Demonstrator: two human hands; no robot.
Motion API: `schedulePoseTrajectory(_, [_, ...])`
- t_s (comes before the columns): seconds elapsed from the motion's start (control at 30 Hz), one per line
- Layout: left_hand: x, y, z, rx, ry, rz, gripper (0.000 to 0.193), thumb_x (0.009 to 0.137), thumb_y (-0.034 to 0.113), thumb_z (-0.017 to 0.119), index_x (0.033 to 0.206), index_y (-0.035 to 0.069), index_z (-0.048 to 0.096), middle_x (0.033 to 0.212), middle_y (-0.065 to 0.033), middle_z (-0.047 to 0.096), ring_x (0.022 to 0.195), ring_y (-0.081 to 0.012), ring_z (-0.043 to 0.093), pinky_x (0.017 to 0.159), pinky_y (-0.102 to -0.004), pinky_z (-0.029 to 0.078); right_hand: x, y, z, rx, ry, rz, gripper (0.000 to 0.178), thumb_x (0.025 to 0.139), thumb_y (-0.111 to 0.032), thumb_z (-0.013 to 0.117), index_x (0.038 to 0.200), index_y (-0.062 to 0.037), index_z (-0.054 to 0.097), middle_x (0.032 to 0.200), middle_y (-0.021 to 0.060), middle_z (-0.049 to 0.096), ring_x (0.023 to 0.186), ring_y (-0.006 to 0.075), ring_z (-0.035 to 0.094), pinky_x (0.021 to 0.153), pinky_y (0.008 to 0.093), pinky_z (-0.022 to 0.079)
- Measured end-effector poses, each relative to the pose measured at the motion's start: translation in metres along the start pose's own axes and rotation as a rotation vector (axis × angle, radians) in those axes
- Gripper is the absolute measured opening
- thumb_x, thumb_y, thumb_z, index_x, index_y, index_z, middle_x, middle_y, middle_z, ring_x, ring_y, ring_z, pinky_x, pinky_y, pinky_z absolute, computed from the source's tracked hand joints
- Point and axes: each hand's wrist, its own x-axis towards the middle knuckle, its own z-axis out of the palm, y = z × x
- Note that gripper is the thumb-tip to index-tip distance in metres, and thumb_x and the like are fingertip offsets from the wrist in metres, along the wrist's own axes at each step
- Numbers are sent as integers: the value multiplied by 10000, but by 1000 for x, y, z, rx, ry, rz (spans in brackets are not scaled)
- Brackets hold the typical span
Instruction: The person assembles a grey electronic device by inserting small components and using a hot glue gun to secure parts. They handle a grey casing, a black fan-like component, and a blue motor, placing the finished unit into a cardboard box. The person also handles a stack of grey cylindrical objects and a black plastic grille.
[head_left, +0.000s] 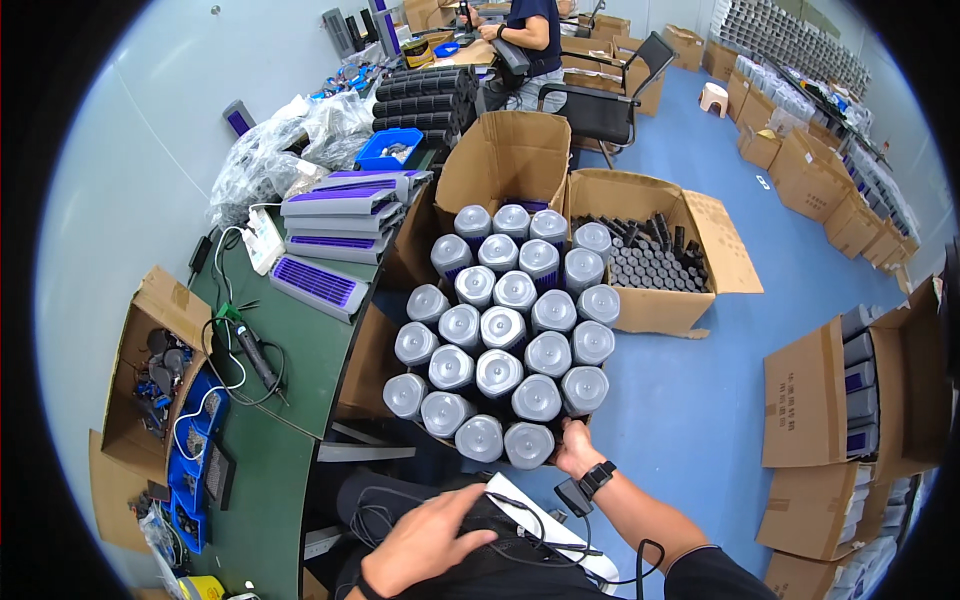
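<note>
Many grey plastic housings [501, 327] with rounded square ends stand upright, packed close together, in front of me. Purple grilles show on the sides of some. A cardboard box holds them, though they hide most of its walls. My right hand [577, 449] grips the near right corner of that box, its fingertips partly hidden. Over my lap, my left hand [428, 538] is open with fingers stretched out and holds nothing. Beside it lie black cables [380, 515] and a white flat bar [540, 525].
On the left, a green workbench [270, 490] carries grey and purple units [315, 285] and an electric screwdriver [258, 358]. A box of black cylinders [655, 265] stands behind right. Stacked cartons [815, 400] line the right. A person [535, 45] works beyond, near a black chair [610, 115].
</note>
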Motion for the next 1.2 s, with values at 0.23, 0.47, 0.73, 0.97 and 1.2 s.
schedulePoseTrajectory(0.23, [-71,-56,-20,89,412,-356,662,870,300,850,1379,-44,604,1311,-289,676,1246,-458,634,1083,-494,493,50,12,-13,69,52,-127,473,1054,-183,427,1469,39,481,1447,207,569,1305,369,609,1054,568,528])
schedulePoseTrajectory(0.47, [-113,-114,67,45,589,-561,788,934,193,782,1593,-2,395,1526,-343,498,1441,-497,480,1165,-492,428,87,24,-17,-56,137,-247,483,940,-95,471,1354,146,531,1240,257,657,1086,393,705,923,534,565])
schedulePoseTrajectory(0.73, [-117,-140,102,-36,702,-480,780,1000,186,704,1653,36,304,1625,-303,337,1544,-534,266,1247,-534,297,96,24,-19,-79,121,-233,419,956,-109,489,1307,98,586,1174,231,685,1037,358,709,890,491,560])
schedulePoseTrajectory(0.97, [-115,-142,103,-17,690,-457,789,1001,173,703,1658,39,287,1630,-313,314,1545,-538,257,1253,-536,283,104,20,-26,-137,160,-260,420,958,-148,507,1305,68,607,1179,191,693,1024,334,691,895,481,541])
schedulePoseTrajectory(1.2, [-117,-142,103,-22,692,-464,780,1006,176,698,1656,36,291,1629,-316,309,1545,-538,255,1253,-537,281,112,27,-25,-186,206,-289,364,988,-214,522,1195,57,650,1031,172,714,946,349,718,837,488,561])
